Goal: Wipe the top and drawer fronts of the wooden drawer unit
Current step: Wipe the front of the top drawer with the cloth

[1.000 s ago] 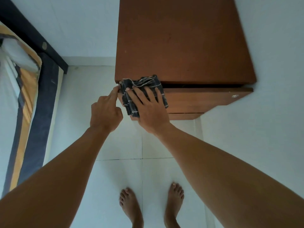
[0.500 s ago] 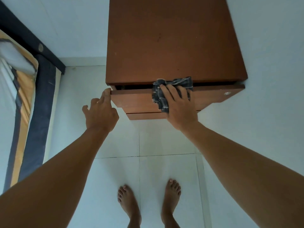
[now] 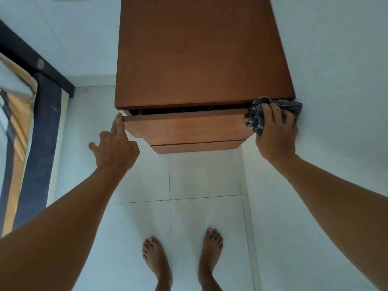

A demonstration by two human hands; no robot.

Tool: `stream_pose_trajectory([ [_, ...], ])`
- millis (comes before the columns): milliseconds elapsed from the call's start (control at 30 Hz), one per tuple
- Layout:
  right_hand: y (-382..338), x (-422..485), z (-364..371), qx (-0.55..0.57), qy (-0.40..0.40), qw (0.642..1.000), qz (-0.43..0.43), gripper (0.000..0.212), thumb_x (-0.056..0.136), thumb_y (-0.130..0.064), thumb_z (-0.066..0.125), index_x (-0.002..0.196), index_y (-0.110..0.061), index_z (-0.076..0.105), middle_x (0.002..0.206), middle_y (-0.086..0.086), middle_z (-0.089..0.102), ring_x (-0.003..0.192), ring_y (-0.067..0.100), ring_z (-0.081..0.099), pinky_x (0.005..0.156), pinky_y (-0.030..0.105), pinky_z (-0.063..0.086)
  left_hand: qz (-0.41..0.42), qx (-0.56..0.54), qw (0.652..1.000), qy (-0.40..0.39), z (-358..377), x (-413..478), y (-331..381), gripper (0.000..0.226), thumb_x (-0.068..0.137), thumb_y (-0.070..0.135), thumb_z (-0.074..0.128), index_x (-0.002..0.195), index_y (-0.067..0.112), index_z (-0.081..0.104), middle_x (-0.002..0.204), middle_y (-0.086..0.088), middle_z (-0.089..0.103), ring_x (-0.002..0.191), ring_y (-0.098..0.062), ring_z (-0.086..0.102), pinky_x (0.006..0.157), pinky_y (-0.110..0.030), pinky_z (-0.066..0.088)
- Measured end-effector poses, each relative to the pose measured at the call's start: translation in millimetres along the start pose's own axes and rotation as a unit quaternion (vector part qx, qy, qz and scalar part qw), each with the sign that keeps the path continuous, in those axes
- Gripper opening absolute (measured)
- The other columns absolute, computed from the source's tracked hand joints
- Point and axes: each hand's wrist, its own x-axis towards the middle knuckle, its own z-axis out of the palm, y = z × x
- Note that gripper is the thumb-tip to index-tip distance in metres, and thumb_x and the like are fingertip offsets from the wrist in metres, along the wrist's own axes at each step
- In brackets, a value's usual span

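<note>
The brown wooden drawer unit (image 3: 201, 55) stands against the wall, seen from above. Its top drawer (image 3: 184, 127) is pulled out a little, with a dark gap under the top panel. A second drawer front (image 3: 195, 147) shows below it. My right hand (image 3: 275, 133) presses a dark checked cloth (image 3: 257, 118) against the right end of the top drawer front. My left hand (image 3: 115, 145) has its fingers apart, one fingertip touching the drawer's left corner.
A white wall (image 3: 336, 101) runs close along the unit's right side. A bed with a dark frame (image 3: 44, 127) and striped mattress (image 3: 14, 122) is at the left. White floor tiles (image 3: 138, 227) and my bare feet (image 3: 182, 259) are below.
My right hand has slid the cloth along the top drawer front from its left end to its right end. My left hand stayed at the drawer's left corner and opened its fingers.
</note>
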Motion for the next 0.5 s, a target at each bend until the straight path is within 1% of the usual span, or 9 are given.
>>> stream_pose_trajectory([
  [67, 10, 6, -3, -0.010, -0.015, 1.000, 0.007, 0.067, 0.089, -0.020, 0.063, 0.150, -0.017, 0.037, 0.155, 0.007, 0.040, 0.129, 0.042, 0.041, 0.098, 0.055, 0.050, -0.005, -0.001, 1.000, 0.000, 1, 0, 2, 0.083, 0.090, 0.022, 0.057, 0.160, 0.020, 0.011, 0.153, -0.008, 0.047, 0.123, -0.040, 0.052, 0.102, -0.071, 0.034],
  [133, 13, 11, -3, -0.006, -0.025, 1.000, 0.017, 0.068, 0.088, -0.014, 0.065, 0.150, -0.017, 0.036, 0.157, 0.009, 0.035, 0.130, 0.044, 0.039, 0.101, 0.053, 0.049, -0.011, -0.002, 1.000, -0.002, 2, -1, 3, 0.084, 0.090, 0.021, 0.057, 0.160, 0.020, 0.010, 0.153, -0.008, 0.047, 0.123, -0.040, 0.051, 0.102, -0.071, 0.033],
  [267, -1, 17, -3, 0.051, -0.006, 0.995, 0.085, 0.063, 0.089, -0.003, 0.066, 0.145, -0.015, 0.040, 0.154, 0.014, 0.035, 0.129, 0.050, 0.036, 0.099, 0.057, 0.051, -0.013, 0.006, 1.000, -0.011, 0, 0, 1, 0.085, 0.090, 0.023, 0.056, 0.160, 0.021, 0.007, 0.157, -0.006, 0.043, 0.125, -0.039, 0.049, 0.104, -0.072, 0.033],
  [333, -5, 20, -5, 0.062, -0.008, 0.991, 0.119, 0.062, 0.088, -0.007, 0.070, 0.142, -0.012, 0.042, 0.150, 0.018, 0.039, 0.129, 0.050, 0.039, 0.100, 0.056, 0.050, -0.014, 0.011, 1.000, -0.022, -2, 0, 1, 0.086, 0.091, 0.024, 0.056, 0.161, 0.021, 0.005, 0.160, -0.005, 0.038, 0.128, -0.039, 0.048, 0.105, -0.072, 0.031],
  [367, -6, 19, -6, 0.075, -0.017, 0.986, 0.145, 0.061, 0.087, -0.011, 0.072, 0.140, -0.009, 0.043, 0.146, 0.020, 0.044, 0.128, 0.049, 0.043, 0.100, 0.055, 0.049, -0.017, 0.011, 0.999, -0.027, -3, 0, 2, 0.086, 0.092, 0.025, 0.056, 0.161, 0.022, 0.004, 0.161, -0.004, 0.037, 0.130, -0.039, 0.047, 0.106, -0.072, 0.031],
  [433, -10, 3, -8, 0.097, -0.060, 0.971, 0.208, 0.054, 0.087, -0.018, 0.073, 0.133, -0.004, 0.048, 0.134, 0.025, 0.054, 0.120, 0.047, 0.054, 0.100, 0.052, 0.050, -0.020, 0.005, 0.999, -0.037, -6, -2, 3, 0.087, 0.093, 0.027, 0.055, 0.162, 0.023, 0.002, 0.163, -0.003, 0.033, 0.133, -0.039, 0.045, 0.108, -0.072, 0.030],
  [467, -16, -12, -7, 0.104, -0.084, 0.965, 0.226, 0.047, 0.089, -0.019, 0.070, 0.129, -0.002, 0.051, 0.127, 0.025, 0.057, 0.115, 0.047, 0.056, 0.098, 0.052, 0.052, -0.021, 0.003, 0.999, -0.041, -8, -2, 4, 0.087, 0.094, 0.028, 0.055, 0.162, 0.023, 0.001, 0.164, -0.002, 0.031, 0.134, -0.038, 0.044, 0.108, -0.072, 0.030],
  [500, -25, -30, -5, 0.110, -0.100, 0.963, 0.224, 0.042, 0.090, -0.017, 0.067, 0.127, -0.002, 0.053, 0.123, 0.025, 0.058, 0.112, 0.047, 0.056, 0.095, 0.053, 0.052, -0.021, 0.003, 0.999, -0.047, -8, -3, 4, 0.087, 0.094, 0.029, 0.054, 0.162, 0.024, 0.000, 0.165, -0.002, 0.030, 0.135, -0.038, 0.044, 0.108, -0.072, 0.030],
])
